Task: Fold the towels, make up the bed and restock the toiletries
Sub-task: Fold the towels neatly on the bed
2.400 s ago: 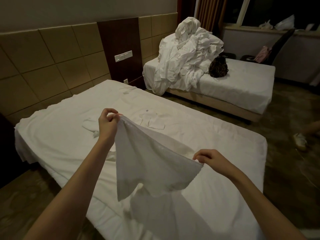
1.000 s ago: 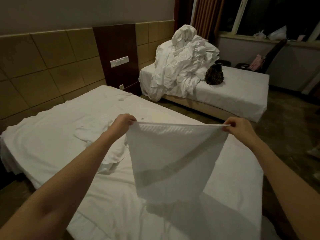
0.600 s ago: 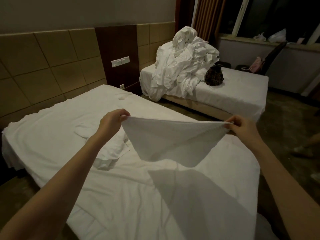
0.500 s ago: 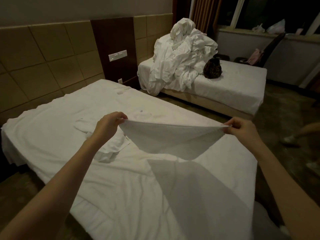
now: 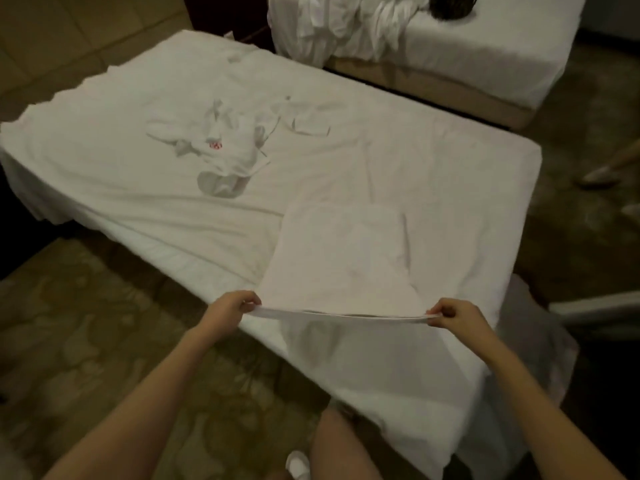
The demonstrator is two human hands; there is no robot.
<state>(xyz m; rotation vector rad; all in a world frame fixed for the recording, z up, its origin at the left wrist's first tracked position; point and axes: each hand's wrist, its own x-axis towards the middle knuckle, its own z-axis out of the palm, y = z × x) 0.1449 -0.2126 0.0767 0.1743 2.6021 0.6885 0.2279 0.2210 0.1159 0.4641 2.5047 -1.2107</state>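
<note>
Two bare arms reach out over the near edge of the bed (image 5: 138,188). The left hand (image 5: 228,311) pinches one near corner of a single white towel (image 5: 339,268), the right hand (image 5: 453,315) pinches the other, and the edge runs taut between them. The rest of that towel lies spread flat on the sheet beyond the hands. Farther up the mattress sits one crumpled heap of white cloth (image 5: 221,143) with a small red mark, and just beside it a small flat white piece (image 5: 311,128). A second bed (image 5: 485,64) stands beyond, carrying piled white linen (image 5: 346,19).
</note>
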